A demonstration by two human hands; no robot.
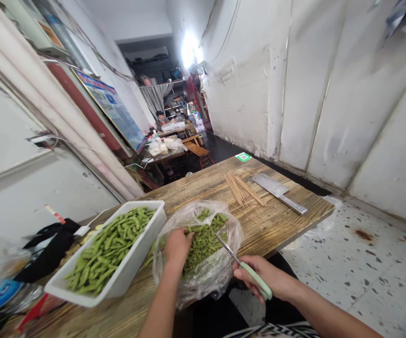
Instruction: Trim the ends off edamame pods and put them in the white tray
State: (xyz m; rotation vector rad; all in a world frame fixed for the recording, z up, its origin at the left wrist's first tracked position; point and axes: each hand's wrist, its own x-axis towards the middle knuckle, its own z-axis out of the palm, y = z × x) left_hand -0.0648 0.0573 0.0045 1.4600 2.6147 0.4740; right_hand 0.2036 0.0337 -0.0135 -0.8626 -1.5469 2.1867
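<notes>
A clear plastic bag (236, 225) stands open on the wooden table, with many green edamame pods (203, 244) inside. My left hand (177, 246) is in the bag's left side, fingers curled at the pods; what they pinch is hidden. In my right hand (259, 274) is a pair of scissors (257, 280) with pale green handles. Its metal blades point up and left into the bag, their tips among the pods. Left of the bag, a white plastic tub (132, 256) is heaped with whole edamame pods (109, 251).
Thin wooden skewers (243, 190) and a cleaver (278, 192) lie on the table (196, 185) beyond the bag. A green code sticker (243, 157) marks its far corner. A plastic bottle (9, 295) is at lower left. Farther back, a person (160, 119) is at another table.
</notes>
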